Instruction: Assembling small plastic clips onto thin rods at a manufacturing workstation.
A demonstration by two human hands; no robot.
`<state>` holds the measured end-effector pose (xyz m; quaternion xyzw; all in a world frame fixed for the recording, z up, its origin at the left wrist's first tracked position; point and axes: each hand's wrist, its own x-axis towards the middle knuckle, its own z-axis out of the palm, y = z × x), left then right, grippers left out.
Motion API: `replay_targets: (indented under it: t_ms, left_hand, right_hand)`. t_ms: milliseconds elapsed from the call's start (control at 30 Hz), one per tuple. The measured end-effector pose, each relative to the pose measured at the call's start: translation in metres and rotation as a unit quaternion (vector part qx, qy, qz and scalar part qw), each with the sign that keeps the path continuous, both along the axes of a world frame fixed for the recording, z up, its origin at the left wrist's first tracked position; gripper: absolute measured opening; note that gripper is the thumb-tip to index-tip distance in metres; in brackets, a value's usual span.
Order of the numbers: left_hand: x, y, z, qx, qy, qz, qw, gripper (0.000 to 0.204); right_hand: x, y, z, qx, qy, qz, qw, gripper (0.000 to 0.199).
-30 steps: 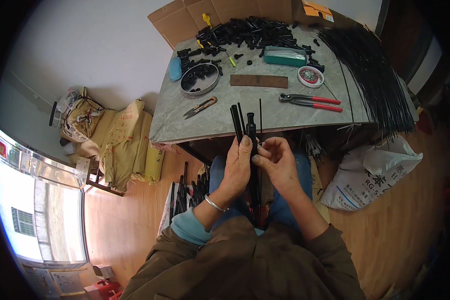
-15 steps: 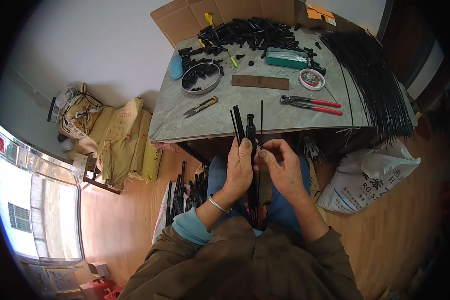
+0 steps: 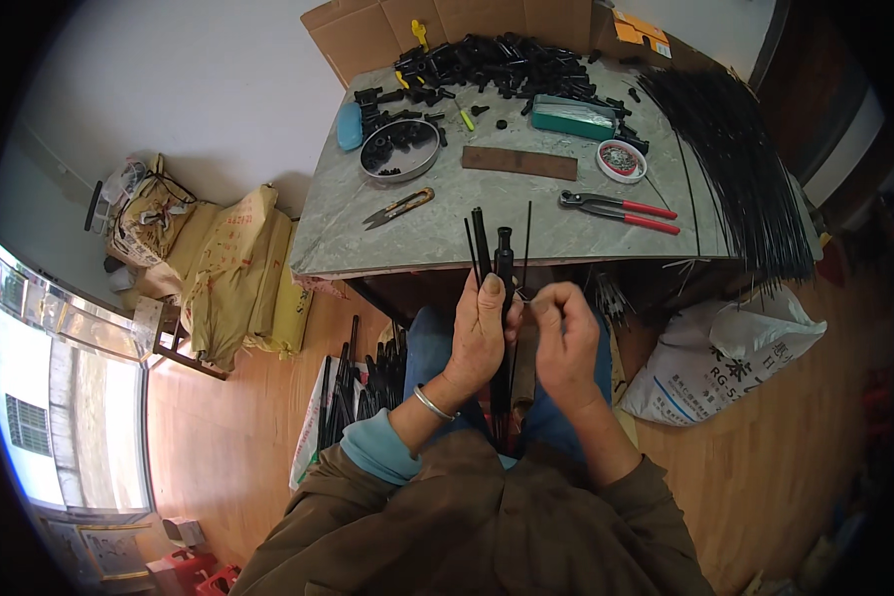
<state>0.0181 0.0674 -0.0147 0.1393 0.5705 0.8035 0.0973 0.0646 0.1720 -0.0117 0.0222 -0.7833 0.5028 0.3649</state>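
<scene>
My left hand (image 3: 479,338) grips a bundle of thin black rods (image 3: 494,260) that stands upright over my lap, its tips reaching the front edge of the grey table (image 3: 368,233). My right hand (image 3: 563,338) is closed beside it and pinches a thin wire or rod next to the bundle. A metal bangle sits on my left wrist. What lies between my right fingers is too small to make out.
The table holds red-handled pliers (image 3: 621,211), small snips (image 3: 399,208), a round metal dish (image 3: 399,150), a small round tin (image 3: 621,160), a green box (image 3: 573,117), a brown strip (image 3: 520,162), several black parts (image 3: 497,60) and a sheaf of long black rods (image 3: 740,159). A white sack (image 3: 725,363) stands right, yellow sacks (image 3: 233,273) left.
Both hands stay together at the rod bundle. My right hand's fingers have shifted slightly against the bundle; the bundle itself has barely moved.
</scene>
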Motion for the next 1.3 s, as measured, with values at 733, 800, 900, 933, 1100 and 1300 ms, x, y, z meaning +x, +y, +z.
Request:
replay_targets:
  t_ms: [733, 800, 900, 933, 1100, 1300]
  left_hand:
    - [0.012, 0.006, 0.001, 0.076, -0.041, -0.139, 0.987, 0.040]
    - [0.021, 0.012, 0.012, 0.033, -0.043, -0.185, 0.981, 0.042]
    - [0.009, 0.010, 0.010, 0.042, -0.095, -0.124, 0.987, 0.044]
    - [0.003, 0.006, 0.004, 0.032, -0.115, -0.088, 0.989, 0.044]
    - [-0.010, -0.005, -0.004, 0.048, -0.129, -0.030, 0.990, 0.048]
    - [-0.019, -0.006, -0.007, 0.023, -0.094, -0.062, 0.993, 0.050]
  right_hand:
    - [-0.073, 0.050, 0.000, -0.169, -0.219, 0.196, 0.941, 0.012]
    - [-0.090, 0.050, -0.021, -0.226, -0.260, 0.255, 0.904, 0.014]
    - [-0.094, 0.044, -0.016, -0.308, -0.273, 0.264, 0.872, 0.012]
    - [-0.093, 0.054, -0.015, -0.303, -0.274, 0.262, 0.874, 0.012]
    - [-0.093, 0.146, -0.020, 0.209, -0.075, -0.134, 0.966, 0.017]
    - [-0.092, 0.183, -0.015, 0.433, -0.137, -0.128, 0.882, 0.022]
